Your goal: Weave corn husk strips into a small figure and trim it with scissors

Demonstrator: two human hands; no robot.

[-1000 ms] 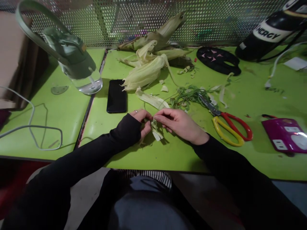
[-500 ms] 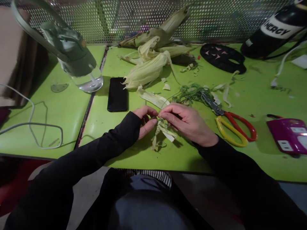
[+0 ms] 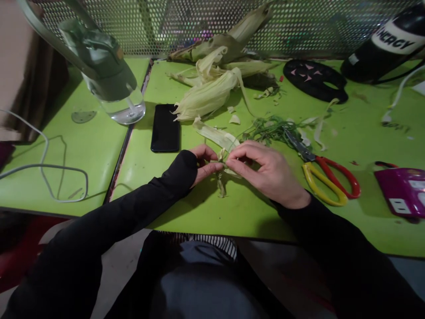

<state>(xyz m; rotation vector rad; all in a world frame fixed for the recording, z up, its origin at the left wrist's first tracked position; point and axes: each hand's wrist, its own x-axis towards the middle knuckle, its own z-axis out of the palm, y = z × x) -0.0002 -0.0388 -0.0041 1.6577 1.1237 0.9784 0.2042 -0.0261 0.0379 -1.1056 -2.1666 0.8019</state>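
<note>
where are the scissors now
In the head view, the scissors lie right of the right hand, blade end at the tangle of green strands, with the purple box farther right.

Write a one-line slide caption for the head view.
Left hand and right hand pinch a small husk bundle over a green table, scissors and phone nearby.

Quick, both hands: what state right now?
Left hand: closed, thumb and finger pinching a small, pale-green, knotted husk bundle.
Right hand: closed, fingertips pinching the same bundle.
</note>
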